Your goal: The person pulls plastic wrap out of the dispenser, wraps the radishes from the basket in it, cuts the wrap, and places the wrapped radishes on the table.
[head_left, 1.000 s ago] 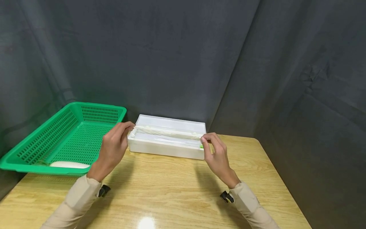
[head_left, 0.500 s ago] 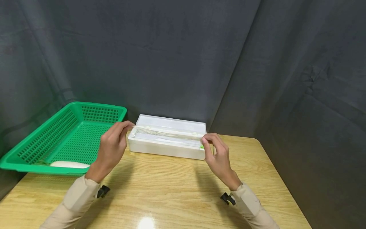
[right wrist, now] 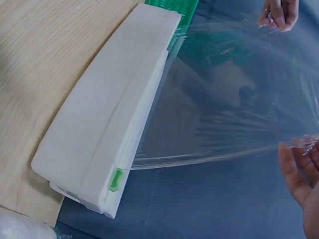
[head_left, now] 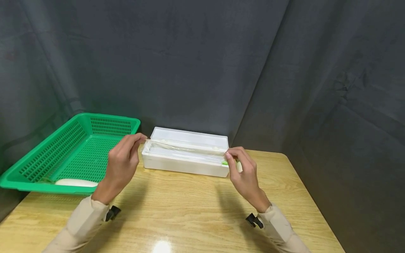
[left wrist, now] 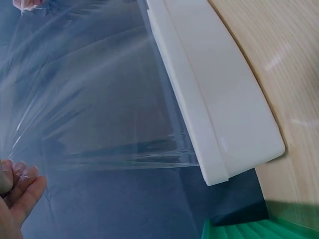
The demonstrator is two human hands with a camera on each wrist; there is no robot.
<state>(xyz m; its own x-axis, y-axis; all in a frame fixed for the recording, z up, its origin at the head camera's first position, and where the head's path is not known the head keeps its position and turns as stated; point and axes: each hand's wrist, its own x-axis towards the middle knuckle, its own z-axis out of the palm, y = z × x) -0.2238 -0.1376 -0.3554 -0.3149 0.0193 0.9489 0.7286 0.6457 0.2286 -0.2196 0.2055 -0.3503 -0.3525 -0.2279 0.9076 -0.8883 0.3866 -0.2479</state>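
Observation:
My left hand (head_left: 121, 163) pinches one corner of a sheet of cling film (left wrist: 94, 94) between thumb and fingers. The other corner is pinched by my right hand (head_left: 246, 173). Clear film stretches between both hands and runs down into a white cling film dispenser (head_left: 185, 168), whose lid (head_left: 190, 134) stands raised at the back. Near the dispenser's right end sits a small green slider (right wrist: 116, 179). In both wrist views the film fans out in creases from the pinched corners, above the dispenser.
Left on the wooden table (head_left: 190, 211) stands a green basket (head_left: 71, 123) with a white radish (head_left: 76, 182) along its near side. A whitish rounded thing (right wrist: 22, 226) lies beside the dispenser's right end, mostly behind my right hand in the head view. Dark curtains (head_left: 190, 63) hang behind.
My hands have drawn slightly apart, the left one to the left and the right one to the right, with the film still pinched. The dispenser has barely shifted.

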